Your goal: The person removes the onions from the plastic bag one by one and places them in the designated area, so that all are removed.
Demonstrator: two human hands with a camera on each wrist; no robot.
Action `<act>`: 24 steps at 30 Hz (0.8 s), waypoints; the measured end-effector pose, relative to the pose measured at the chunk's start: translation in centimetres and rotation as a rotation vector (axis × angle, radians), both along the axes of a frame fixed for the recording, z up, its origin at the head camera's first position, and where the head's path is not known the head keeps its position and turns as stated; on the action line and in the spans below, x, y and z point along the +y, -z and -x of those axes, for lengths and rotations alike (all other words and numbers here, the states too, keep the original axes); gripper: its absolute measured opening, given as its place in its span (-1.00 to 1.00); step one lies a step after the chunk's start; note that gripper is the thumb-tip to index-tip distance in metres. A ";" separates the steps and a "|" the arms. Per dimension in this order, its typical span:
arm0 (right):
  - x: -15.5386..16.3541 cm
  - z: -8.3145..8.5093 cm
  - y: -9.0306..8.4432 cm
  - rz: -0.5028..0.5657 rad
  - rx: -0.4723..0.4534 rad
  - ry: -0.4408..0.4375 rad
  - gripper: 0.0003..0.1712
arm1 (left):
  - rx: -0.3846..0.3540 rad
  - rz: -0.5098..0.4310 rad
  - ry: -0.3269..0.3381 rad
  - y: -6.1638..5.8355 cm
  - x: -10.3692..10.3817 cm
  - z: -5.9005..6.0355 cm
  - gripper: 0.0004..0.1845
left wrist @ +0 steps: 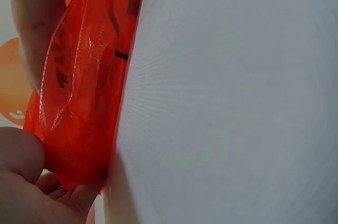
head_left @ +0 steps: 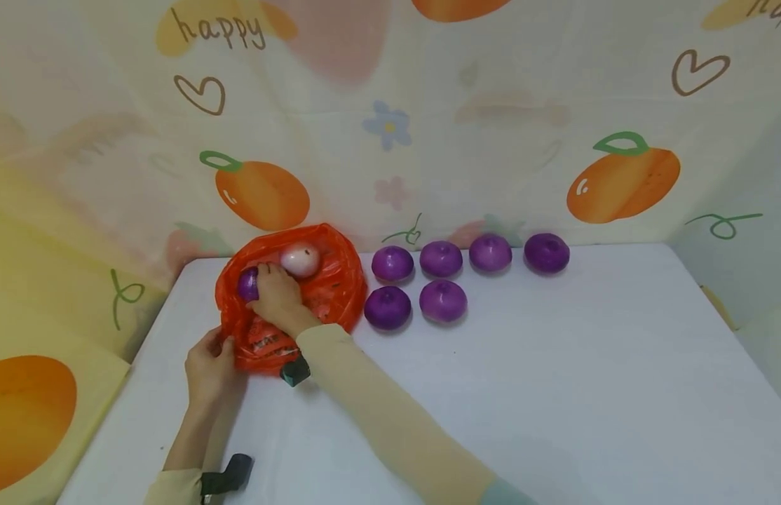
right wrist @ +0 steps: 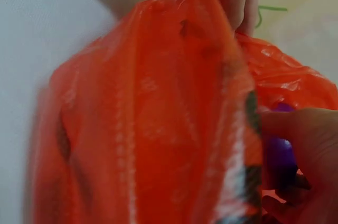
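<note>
A red plastic bag (head_left: 352, 280) lies open on the table, its rim rolled into a ring. My right hand (head_left: 277, 298) reaches inside it, thumb and fingers curled round a purple onion (head_left: 247, 284) at the left. In the right wrist view the onion (right wrist: 279, 155) shows between thumb and fingers, partly covered by the bag. A paler, whitish-pink onion (head_left: 300, 260) sits at the back of the bag. At the bag's near left edge my left hand (head_left: 210, 365) pinches the plastic; the left wrist view shows its thumb and fingers (left wrist: 84, 197) on the film.
Right of the bag, several purple onions stand in two rows: a back row ending at the far right onion (head_left: 547, 253), and a front pair (head_left: 444, 301). The white table (head_left: 554, 393) meets a printed cloth backdrop (head_left: 491, 140) behind.
</note>
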State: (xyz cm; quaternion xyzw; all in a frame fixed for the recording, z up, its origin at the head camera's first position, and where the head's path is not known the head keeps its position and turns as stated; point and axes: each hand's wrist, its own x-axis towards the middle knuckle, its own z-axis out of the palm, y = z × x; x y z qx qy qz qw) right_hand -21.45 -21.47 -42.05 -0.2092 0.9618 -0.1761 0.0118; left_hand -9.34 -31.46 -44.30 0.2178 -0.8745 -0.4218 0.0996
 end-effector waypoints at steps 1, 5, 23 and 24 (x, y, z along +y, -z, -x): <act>0.0 -0.1 0.0 0.008 -0.012 0.016 -0.16 | 0.005 -0.002 0.001 0.0 0.0 0.0 -0.57; 0.3 -0.2 0.2 0.045 -0.029 0.055 -0.12 | 0.003 -0.018 0.011 0.1 0.0 -0.1 -0.57; 2.8 -1.4 -1.4 0.045 0.030 0.007 -0.13 | -0.048 -0.056 0.020 0.0 0.1 0.1 -0.53; 2.8 -1.5 -1.6 0.048 0.024 -0.006 -0.12 | -0.051 -0.056 0.018 0.0 0.0 0.0 -0.53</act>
